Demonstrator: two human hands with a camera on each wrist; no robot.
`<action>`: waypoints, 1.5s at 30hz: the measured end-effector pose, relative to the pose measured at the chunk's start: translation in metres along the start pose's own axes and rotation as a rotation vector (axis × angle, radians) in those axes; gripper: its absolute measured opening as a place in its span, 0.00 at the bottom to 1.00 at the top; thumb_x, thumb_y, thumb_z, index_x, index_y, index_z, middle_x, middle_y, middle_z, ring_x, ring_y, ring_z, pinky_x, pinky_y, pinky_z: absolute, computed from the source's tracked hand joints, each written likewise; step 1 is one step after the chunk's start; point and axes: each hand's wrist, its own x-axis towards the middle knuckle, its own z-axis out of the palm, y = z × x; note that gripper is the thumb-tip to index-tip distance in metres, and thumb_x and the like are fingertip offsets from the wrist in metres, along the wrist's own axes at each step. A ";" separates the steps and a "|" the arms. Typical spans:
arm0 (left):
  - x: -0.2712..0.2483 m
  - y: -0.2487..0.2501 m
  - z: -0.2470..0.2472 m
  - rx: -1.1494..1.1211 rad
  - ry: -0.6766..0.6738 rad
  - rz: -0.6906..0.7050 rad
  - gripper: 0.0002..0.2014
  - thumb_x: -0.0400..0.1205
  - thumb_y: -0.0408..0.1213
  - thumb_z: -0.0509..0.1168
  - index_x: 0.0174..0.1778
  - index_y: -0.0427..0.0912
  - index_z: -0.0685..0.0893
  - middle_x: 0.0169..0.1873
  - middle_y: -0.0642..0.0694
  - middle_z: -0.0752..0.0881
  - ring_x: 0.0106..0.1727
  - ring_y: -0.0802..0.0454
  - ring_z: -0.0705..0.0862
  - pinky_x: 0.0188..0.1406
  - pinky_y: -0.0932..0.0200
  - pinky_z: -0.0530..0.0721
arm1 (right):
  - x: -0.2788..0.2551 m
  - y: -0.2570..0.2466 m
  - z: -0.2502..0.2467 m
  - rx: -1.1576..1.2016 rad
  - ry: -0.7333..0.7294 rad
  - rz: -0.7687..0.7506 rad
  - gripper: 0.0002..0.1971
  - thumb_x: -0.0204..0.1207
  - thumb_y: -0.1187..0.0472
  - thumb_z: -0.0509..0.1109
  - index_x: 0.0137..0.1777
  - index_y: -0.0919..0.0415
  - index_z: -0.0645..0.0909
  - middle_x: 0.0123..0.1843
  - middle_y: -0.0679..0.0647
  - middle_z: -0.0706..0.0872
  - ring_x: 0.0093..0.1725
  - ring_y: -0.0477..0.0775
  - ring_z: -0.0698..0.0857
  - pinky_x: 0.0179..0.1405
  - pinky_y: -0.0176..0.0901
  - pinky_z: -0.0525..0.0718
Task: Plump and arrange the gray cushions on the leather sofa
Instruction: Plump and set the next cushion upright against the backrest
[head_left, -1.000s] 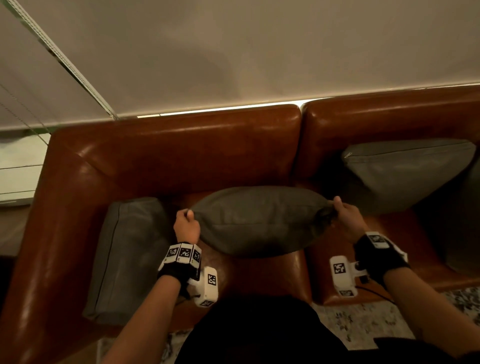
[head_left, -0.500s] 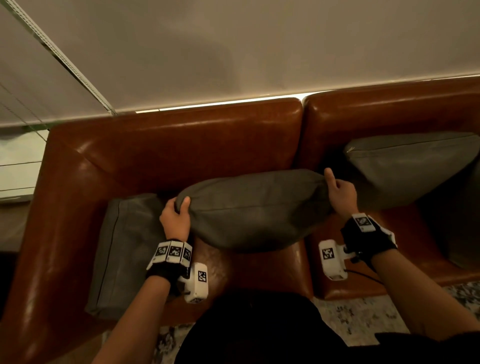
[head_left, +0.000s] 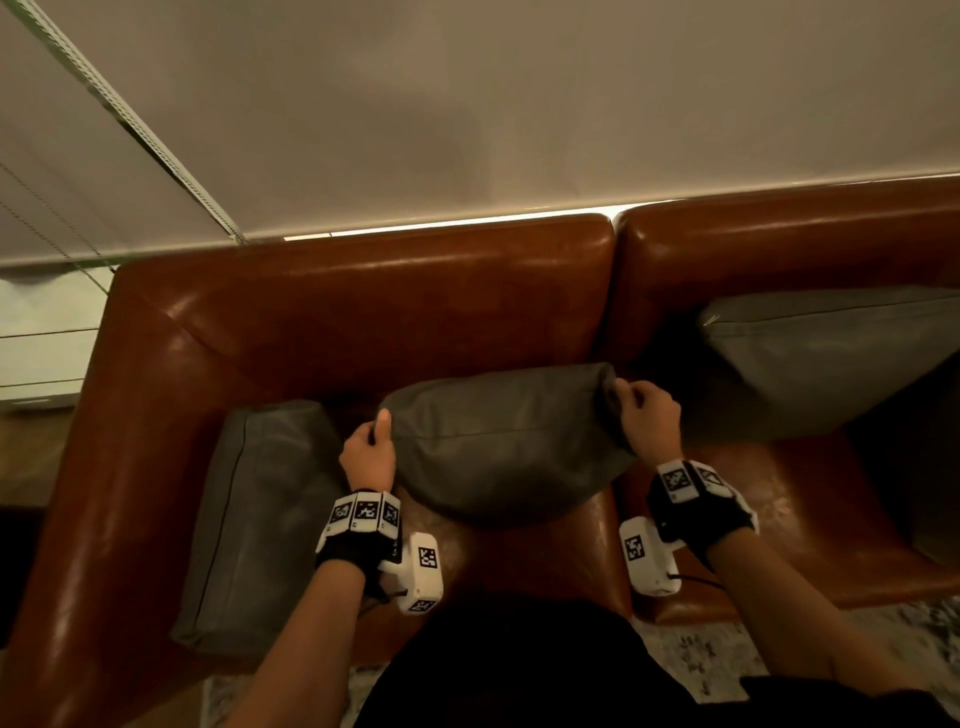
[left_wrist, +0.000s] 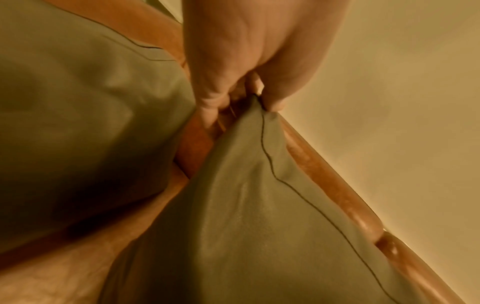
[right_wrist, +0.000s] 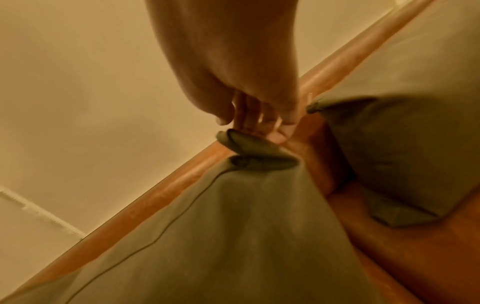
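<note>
on the sofa (head_left: 363, 312), left hand (head_left: 366, 457) and right hand (head_left: 649, 421) pinch middle cushion (head_left: 509, 441) corners

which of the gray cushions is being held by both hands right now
The middle cushion, in front of the sofa's backrest. The left hand and right hand pinch its upper corners. The left cushion and right cushion lie untouched.

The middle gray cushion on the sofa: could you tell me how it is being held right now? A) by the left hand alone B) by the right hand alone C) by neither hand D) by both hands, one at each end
D: the left hand pinches the middle cushion's left end, and the right hand holds a grip on its right corner.
</note>
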 end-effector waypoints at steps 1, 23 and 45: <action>0.000 0.004 0.003 -0.014 0.001 0.011 0.23 0.86 0.47 0.53 0.57 0.29 0.82 0.56 0.28 0.84 0.61 0.32 0.79 0.59 0.48 0.74 | -0.001 -0.004 0.004 -0.001 -0.004 0.015 0.19 0.82 0.50 0.61 0.56 0.67 0.81 0.47 0.57 0.82 0.48 0.53 0.80 0.51 0.46 0.77; 0.005 0.000 -0.027 0.042 0.124 0.313 0.15 0.80 0.41 0.66 0.33 0.33 0.77 0.36 0.37 0.77 0.41 0.39 0.78 0.49 0.46 0.77 | 0.012 0.022 -0.025 -0.212 0.015 0.088 0.19 0.81 0.52 0.64 0.60 0.69 0.80 0.59 0.69 0.83 0.62 0.69 0.81 0.59 0.54 0.76; 0.030 -0.024 -0.042 -0.320 -0.176 -0.195 0.34 0.76 0.59 0.65 0.70 0.38 0.75 0.67 0.37 0.80 0.68 0.38 0.79 0.71 0.43 0.76 | -0.051 -0.065 -0.067 0.668 -0.326 -0.396 0.11 0.80 0.67 0.61 0.55 0.67 0.84 0.57 0.58 0.89 0.60 0.54 0.87 0.60 0.43 0.84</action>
